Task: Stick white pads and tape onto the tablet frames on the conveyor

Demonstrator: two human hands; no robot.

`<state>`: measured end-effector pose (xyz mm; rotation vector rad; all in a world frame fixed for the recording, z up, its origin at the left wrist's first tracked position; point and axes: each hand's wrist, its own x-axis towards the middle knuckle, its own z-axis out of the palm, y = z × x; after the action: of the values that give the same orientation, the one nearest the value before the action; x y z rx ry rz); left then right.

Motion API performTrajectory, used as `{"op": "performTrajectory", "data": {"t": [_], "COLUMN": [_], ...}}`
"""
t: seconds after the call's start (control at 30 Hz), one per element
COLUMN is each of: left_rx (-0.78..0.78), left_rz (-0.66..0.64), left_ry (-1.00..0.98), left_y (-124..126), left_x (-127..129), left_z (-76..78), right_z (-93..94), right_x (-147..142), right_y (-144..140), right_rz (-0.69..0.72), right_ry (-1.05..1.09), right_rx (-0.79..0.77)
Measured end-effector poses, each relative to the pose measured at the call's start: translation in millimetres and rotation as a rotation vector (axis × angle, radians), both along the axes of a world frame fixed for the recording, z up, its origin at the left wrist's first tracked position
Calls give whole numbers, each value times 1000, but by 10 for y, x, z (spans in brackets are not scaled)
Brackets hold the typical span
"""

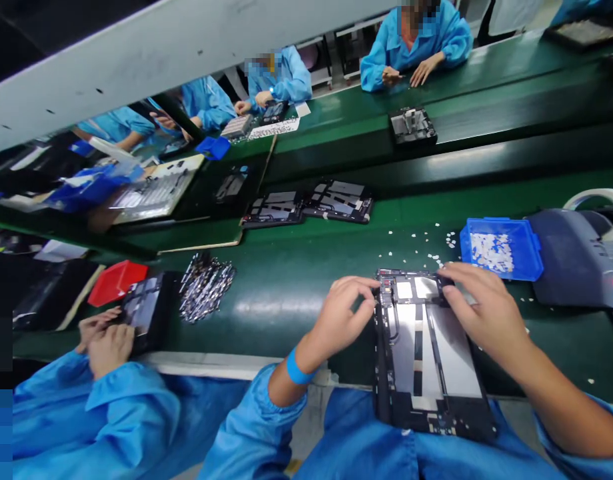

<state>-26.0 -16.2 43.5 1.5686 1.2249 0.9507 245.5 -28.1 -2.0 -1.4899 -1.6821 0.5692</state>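
Observation:
An opened tablet (456,353), its silver battery panels and dark circuit parts exposed, lies in front of me, its lower end over the bench edge near my lap. My left hand (346,310), with a blue band at the wrist, has its curled fingertips and thumb at the tablet's upper left edge. At the upper right corner, my right hand (486,307) grips the tablet with thumb and fingers; what lies under those fingertips is hidden. Two pale squares show near the top of the tablet, between my hands.
A blue bin (529,260) of small white pieces stands beside a grey tape dispenser (566,253); white bits lie scattered nearby. Further tablets (341,200) lie ahead. Leftward are a pile of small metallic parts (206,287), a red tray (117,283) and a co-worker's hands (109,340).

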Motion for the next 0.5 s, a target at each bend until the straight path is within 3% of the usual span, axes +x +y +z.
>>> {"op": "performTrajectory", "data": {"t": [0.1, 0.23, 0.37, 0.5], "left_rx": [64, 68, 137, 145], "left_rz": [-152, -150, -121, -146], "left_ry": [141, 183, 276, 327], "left_y": [39, 33, -77, -200], "left_x": [-38, -3, -76, -148], "left_z": [-63, -156, -191, -227], "right_z": [-217, -345, -246, -109], "right_x": [49, -201, -252, -168], "right_y": [49, -1, 14, 153], "right_rz": [-81, -13, 94, 308], "right_ry": [-2, 138, -52, -347], "right_rx": [-63, -155, 14, 239]}}
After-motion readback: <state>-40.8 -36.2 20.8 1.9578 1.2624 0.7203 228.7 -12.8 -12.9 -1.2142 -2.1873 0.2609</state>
